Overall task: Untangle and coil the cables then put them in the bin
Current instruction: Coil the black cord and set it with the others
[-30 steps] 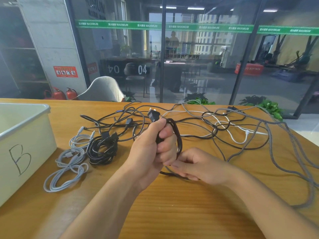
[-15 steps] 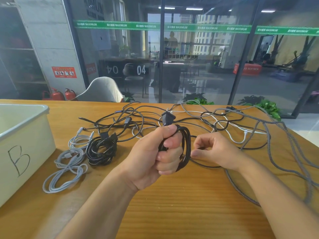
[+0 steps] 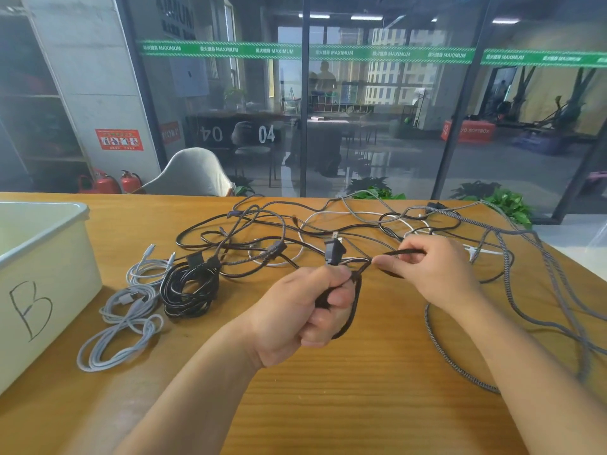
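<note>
Head view. Left hand (image 3: 315,310) is gripping a small coil of the black power cable (image 3: 353,303), fingers curled round the loops, with the two-pin plug (image 3: 334,251) sticking up above the fist. Right hand (image 3: 437,274) is pinching the same cable's free run between thumb and fingers, just right of the plug, feeding it toward the coil.

Risks, judged from this: the free run is leading back into the tangled pile (image 3: 361,224), crossing under and over other leads, so pulling it could be dragging the white cable (image 3: 305,224) and the grey braided cable (image 3: 512,257) along or tightening a knot. The loops in the left fist are few and loose; a hard tug could be popping them open. The plug could be snagging on a strand lying right behind it.

Around: the table (image 3: 361,405) is carrying everything. Two finished coils are lying at left, a black coil (image 3: 189,290) and a light grey coil (image 3: 124,320), touching each other and not yet binned. The bin (image 3: 49,257), marked B, is sitting at the left edge, just beside the grey coil; the view is not showing what is inside it. The braided cable is also running along the near right, beside the right forearm, where it could be catching the arm.
</note>
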`<state>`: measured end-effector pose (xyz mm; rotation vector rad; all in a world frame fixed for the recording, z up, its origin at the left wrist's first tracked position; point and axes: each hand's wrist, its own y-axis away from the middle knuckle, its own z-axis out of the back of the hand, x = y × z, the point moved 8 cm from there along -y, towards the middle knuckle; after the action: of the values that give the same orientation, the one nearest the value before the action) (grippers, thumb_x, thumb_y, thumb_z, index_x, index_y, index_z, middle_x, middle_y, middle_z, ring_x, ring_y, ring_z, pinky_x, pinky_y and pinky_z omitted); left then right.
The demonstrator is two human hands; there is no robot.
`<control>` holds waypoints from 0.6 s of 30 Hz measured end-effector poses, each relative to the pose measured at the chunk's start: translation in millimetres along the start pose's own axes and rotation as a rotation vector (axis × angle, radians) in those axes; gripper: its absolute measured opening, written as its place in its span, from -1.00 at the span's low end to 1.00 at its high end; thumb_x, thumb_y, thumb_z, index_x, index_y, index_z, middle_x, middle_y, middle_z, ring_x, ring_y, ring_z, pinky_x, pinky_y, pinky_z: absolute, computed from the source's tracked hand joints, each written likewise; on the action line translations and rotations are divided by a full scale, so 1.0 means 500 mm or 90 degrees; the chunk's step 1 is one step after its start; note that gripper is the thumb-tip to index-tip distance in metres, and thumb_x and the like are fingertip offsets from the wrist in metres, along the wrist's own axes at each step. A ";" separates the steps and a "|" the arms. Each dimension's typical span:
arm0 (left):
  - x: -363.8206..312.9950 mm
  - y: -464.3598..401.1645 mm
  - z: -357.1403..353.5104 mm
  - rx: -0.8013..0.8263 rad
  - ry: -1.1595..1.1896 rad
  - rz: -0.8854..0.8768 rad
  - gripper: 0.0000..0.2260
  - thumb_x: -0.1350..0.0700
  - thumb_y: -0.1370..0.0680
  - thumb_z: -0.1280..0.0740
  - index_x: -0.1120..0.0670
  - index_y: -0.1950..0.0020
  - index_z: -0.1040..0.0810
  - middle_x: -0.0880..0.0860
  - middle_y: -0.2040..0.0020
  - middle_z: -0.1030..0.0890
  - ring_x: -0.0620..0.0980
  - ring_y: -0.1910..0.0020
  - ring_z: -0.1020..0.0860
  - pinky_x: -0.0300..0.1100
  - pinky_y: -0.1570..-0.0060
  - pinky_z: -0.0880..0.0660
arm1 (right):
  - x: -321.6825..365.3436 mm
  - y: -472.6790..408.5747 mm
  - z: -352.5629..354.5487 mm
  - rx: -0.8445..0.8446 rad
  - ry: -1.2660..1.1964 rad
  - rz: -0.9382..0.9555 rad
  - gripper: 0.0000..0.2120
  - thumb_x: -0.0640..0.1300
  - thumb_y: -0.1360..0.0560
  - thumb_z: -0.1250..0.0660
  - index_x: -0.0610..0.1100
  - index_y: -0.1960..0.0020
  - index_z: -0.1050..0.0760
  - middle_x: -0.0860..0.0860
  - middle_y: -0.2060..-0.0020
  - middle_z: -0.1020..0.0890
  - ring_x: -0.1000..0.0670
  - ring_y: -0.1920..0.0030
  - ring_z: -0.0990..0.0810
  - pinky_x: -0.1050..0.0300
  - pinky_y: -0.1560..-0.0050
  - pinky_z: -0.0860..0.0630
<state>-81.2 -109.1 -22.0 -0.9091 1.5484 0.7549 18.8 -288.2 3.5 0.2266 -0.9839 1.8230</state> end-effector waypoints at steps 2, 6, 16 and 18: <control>0.009 -0.003 0.003 -0.017 -0.029 0.009 -0.70 -0.06 -0.60 -0.14 0.00 0.30 -0.33 -0.03 0.44 -0.18 -0.10 0.52 -0.10 -0.23 0.50 -0.04 | 0.034 0.004 0.015 -0.052 -0.004 0.038 -0.55 0.36 -0.33 -0.51 0.03 0.38 -0.48 0.15 0.53 -0.53 0.10 0.46 -0.46 0.10 0.38 -0.40; 0.023 -0.006 0.014 -0.045 -0.073 0.027 -0.66 -0.04 -0.67 -0.14 0.00 0.29 -0.34 0.00 0.42 -0.18 -0.06 0.48 -0.11 -0.25 0.50 -0.09 | 0.098 0.022 0.040 -0.114 -0.076 0.095 -0.64 0.16 -0.44 -0.54 -0.05 0.30 -0.51 0.05 0.44 -0.57 -0.01 0.41 -0.54 0.06 0.40 -0.47; 0.040 -0.014 0.040 -0.161 -0.130 0.015 -0.64 -0.06 -0.74 -0.11 0.03 0.22 -0.36 0.06 0.36 -0.18 0.01 0.41 -0.15 -0.18 0.41 -0.15 | 0.154 0.050 -0.007 0.029 -0.276 0.075 -0.70 -0.02 -0.63 -0.19 -0.03 0.21 -0.55 -0.02 0.50 -0.30 -0.01 0.46 -0.26 0.11 0.43 -0.18; 0.035 -0.012 0.044 -0.185 -0.095 -0.003 -0.64 -0.07 -0.74 -0.11 0.04 0.21 -0.36 0.04 0.36 -0.19 0.00 0.41 -0.14 -0.19 0.42 -0.15 | 0.161 0.059 -0.023 0.073 -0.309 0.057 -0.71 -0.02 -0.63 -0.15 -0.02 0.19 -0.54 0.07 0.49 -0.27 0.03 0.46 -0.22 0.18 0.43 -0.15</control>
<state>-66.3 -95.7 -42.9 -1.0414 1.3261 1.0398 -40.7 -229.5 25.1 0.7317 -1.2351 1.9520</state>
